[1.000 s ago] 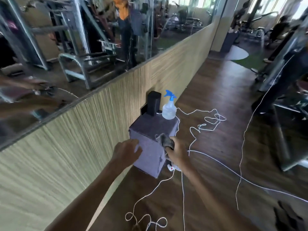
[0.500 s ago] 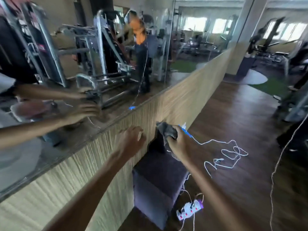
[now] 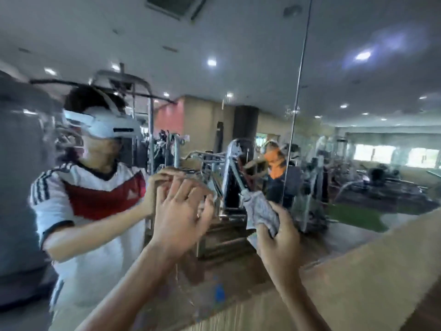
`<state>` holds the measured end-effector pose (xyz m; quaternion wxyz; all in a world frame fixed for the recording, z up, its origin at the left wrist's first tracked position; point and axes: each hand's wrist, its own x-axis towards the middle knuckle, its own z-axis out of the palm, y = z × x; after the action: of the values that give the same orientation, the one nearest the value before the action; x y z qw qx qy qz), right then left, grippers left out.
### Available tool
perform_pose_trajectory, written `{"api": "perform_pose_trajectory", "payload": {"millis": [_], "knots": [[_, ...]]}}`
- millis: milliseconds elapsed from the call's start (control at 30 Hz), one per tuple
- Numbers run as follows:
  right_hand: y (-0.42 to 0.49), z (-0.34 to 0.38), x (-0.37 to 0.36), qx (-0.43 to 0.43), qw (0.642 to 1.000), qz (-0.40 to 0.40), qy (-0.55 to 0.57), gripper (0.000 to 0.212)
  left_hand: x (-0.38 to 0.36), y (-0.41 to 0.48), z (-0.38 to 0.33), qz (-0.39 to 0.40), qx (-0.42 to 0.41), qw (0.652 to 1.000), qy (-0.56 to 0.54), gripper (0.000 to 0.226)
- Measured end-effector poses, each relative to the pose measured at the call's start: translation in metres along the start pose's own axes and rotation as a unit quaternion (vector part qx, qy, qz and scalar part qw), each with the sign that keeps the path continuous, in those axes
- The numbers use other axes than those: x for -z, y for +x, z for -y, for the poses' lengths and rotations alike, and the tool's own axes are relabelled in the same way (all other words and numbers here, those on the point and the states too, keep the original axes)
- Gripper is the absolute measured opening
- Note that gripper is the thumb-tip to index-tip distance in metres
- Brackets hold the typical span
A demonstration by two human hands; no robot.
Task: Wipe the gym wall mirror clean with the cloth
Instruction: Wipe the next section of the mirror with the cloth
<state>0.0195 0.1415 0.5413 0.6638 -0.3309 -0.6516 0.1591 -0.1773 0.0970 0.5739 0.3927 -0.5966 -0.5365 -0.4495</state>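
Facing the gym wall mirror [image 3: 238, 44], a person lifts both arms toward the glass, as seen from the head camera. The left hand [image 3: 181, 216] is raised near the centre of the frame, its fingers straight and spread, holding nothing. Motion blur makes it impossible to tell whether the fingertips touch the glass. The right hand [image 3: 280, 237], at 3 o'clock of the left and slightly lower, has its fingers curled round a grey cloth [image 3: 261, 211]. The cloth is bunched and sticks up out of the top of the fist, toward 11 o'clock. It is held close in front of the mirror, though contact with the glass cannot be made out.

The mirror fills most of the frame. A thin vertical seam [image 3: 301, 68] between two panes runs down from 12 o'clock, ending just above the right hand. At 9 o'clock of the left hand stands the person's reflection [image 3: 90, 211], in a white headset [image 3: 107, 126] and a white jersey [image 3: 100, 201] with a red chest band and dark shoulder stripes. Its raised hand nearly meets the real left hand. Reflected chrome weight machines [image 3: 229, 163] stand above the cloth, and a blurred figure in orange [image 3: 274, 163] shows at 1 o'clock of the cloth. Reflected ceiling lights [image 3: 211, 62] dot the upper half. Below the mirror, a pale wood-grain wall panel [image 3: 362, 283] slants across the 5 o'clock corner.
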Motion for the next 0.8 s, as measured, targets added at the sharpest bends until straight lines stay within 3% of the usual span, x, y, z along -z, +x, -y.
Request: {"api": "perform_pose_trajectory", "payload": {"millis": [133, 267, 333, 433, 600, 800], "knots": [[0.091, 0.036, 0.006, 0.071, 0.996, -0.001, 0.044, 0.041, 0.024, 0.093, 0.012, -0.106, -0.061, 0.99, 0.075, 0.027], [0.2, 0.1, -0.01, 0.218, 0.971, -0.101, 0.021, 0.037, 0.058, 0.211, 0.026, -0.168, -0.111, 0.968, 0.148, 0.031], [0.242, 0.133, -0.02, 0.279, 0.949, -0.145, -0.037, 0.048, 0.072, 0.253, 0.028, -0.168, -0.106, 0.962, 0.185, 0.036], [0.293, 0.175, -0.035, 0.329, 0.923, -0.181, -0.082, 0.048, 0.091, 0.306, 0.027, -0.162, -0.105, 0.954, 0.228, 0.043], [0.334, 0.205, -0.064, 0.34, 0.906, -0.199, -0.153, 0.049, 0.104, 0.354, 0.032, -0.111, -0.104, 0.945, 0.291, 0.062], [0.34, 0.205, -0.09, 0.358, 0.895, -0.203, -0.17, 0.052, 0.08, 0.351, 0.067, -0.053, -0.113, 0.925, 0.358, 0.077]]}}
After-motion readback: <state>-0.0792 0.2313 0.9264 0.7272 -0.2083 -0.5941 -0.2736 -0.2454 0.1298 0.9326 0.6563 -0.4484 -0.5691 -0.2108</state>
